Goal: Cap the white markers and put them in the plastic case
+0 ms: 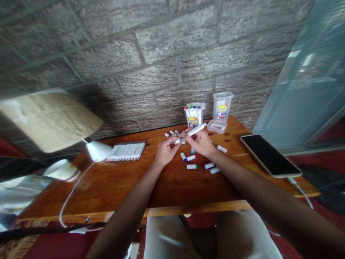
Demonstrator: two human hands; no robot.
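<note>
My right hand (pixel 202 143) is closed around a white marker (pixel 196 129), which slants up to the right and has a dark far end. In my left hand (pixel 166 149), the fingers pinch a small white marker cap (pixel 178 141) close to the marker's lower end; whether the two touch is hard to make out. Loose marker caps with coloured ends lie around and below the hands, among them a green-ended cap (pixel 192 166), a pink-ended cap (pixel 191 157) and a blue-ended cap (pixel 183 157). Several more lie partly hidden behind the fingers.
A row of white markers (pixel 126 151) lies on the wooden table (pixel 129 187) at left, beside a lamp (pixel 98 150). At the back stand a clear case holding markers (pixel 193 117) and another clear case (pixel 222 106) with its lid (pixel 217 126). A phone (pixel 269 155) lies right.
</note>
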